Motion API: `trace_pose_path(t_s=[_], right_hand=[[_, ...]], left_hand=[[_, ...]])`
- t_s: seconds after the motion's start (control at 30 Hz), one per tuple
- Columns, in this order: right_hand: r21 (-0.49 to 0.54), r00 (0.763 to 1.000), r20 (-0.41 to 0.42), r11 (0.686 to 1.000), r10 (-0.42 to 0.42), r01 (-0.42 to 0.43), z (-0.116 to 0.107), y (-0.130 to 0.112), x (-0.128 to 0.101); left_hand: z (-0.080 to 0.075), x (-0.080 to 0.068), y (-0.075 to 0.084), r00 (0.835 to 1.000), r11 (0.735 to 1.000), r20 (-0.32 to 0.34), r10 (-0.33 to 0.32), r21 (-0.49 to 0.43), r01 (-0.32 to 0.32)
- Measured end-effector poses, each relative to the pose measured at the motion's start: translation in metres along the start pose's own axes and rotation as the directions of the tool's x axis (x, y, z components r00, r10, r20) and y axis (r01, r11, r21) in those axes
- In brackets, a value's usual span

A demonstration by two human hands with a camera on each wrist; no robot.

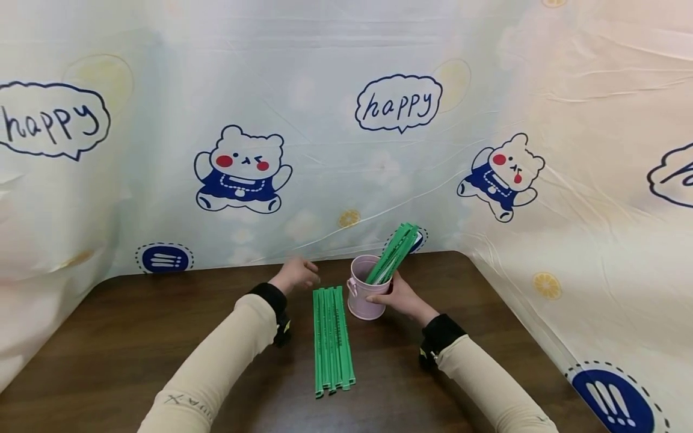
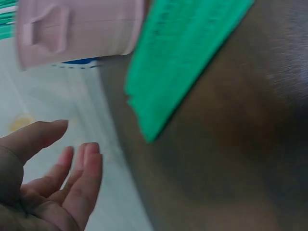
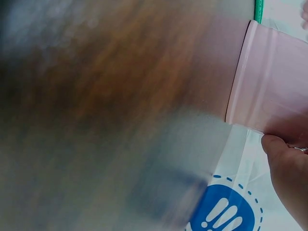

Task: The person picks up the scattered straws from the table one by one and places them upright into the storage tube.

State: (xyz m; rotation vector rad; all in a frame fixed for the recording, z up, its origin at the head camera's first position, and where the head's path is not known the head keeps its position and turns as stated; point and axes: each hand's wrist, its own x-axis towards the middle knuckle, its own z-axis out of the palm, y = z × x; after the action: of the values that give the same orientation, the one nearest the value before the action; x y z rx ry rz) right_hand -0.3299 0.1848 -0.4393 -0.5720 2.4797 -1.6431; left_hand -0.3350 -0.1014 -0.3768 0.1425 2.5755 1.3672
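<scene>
Several long, flat green strips (image 1: 331,340) with dark print lie side by side on the brown table. Just right of their far end stands a small pink bucket (image 1: 360,307) with a side handle, upright. More green strips (image 1: 396,254) lean out of it to the right. My right hand (image 1: 406,299) holds the bucket's right side; in the right wrist view the thumb (image 3: 276,147) lies along its wall and the other fingers are largely hidden. Past the far end of the table strips hovers my left hand (image 1: 295,273), fingers loosely bent, holding nothing, apart from strips and bucket.
A dark wooden table (image 1: 162,337) carries everything. Behind it and along the right side hangs a pale printed curtain (image 1: 325,90) with bears and lettering, close to the table's far edge (image 1: 227,269). The bucket stands near that edge.
</scene>
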Motion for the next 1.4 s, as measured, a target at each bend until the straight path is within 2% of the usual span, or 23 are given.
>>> trace_pose_path(t_s=[0.2,0.3,0.57,0.83,1.13,1.3,1.4], right_hand=[[0.009,1.0,0.009,1.0,-0.022,0.022,0.001,0.001,-0.001],[0.02,0.999,0.017,0.999,-0.028,0.027,0.002,0.0,-0.002],[0.026,0.999,0.016,0.999,-0.038,0.038,0.002,-0.002,0.0],[0.006,0.999,0.012,0.999,-0.04,0.04,0.0,-0.003,-0.001],[0.015,1.0,0.001,1.0,-0.022,0.022,0.002,0.002,-0.003],[0.032,0.999,0.004,0.999,-0.04,0.04,0.002,0.003,-0.003],[0.032,0.999,0.009,0.999,-0.034,0.034,0.002,0.003,-0.003]], left_hand=[[0.022,0.002,-0.019,0.99,0.985,-0.012,-0.138,0.105,0.138],[0.029,0.003,-0.024,0.984,0.974,-0.027,-0.174,0.141,0.176],[0.037,0.004,-0.026,0.988,0.953,-0.04,-0.151,0.259,0.156],[0.038,0.009,-0.028,0.979,0.95,-0.079,-0.187,0.24,0.201],[0.036,0.017,-0.035,0.976,0.928,-0.123,-0.182,0.307,0.212],[0.035,0.018,-0.033,0.974,0.914,-0.121,-0.19,0.339,0.221],[0.032,0.017,-0.032,0.977,0.92,-0.103,-0.186,0.33,0.21]])
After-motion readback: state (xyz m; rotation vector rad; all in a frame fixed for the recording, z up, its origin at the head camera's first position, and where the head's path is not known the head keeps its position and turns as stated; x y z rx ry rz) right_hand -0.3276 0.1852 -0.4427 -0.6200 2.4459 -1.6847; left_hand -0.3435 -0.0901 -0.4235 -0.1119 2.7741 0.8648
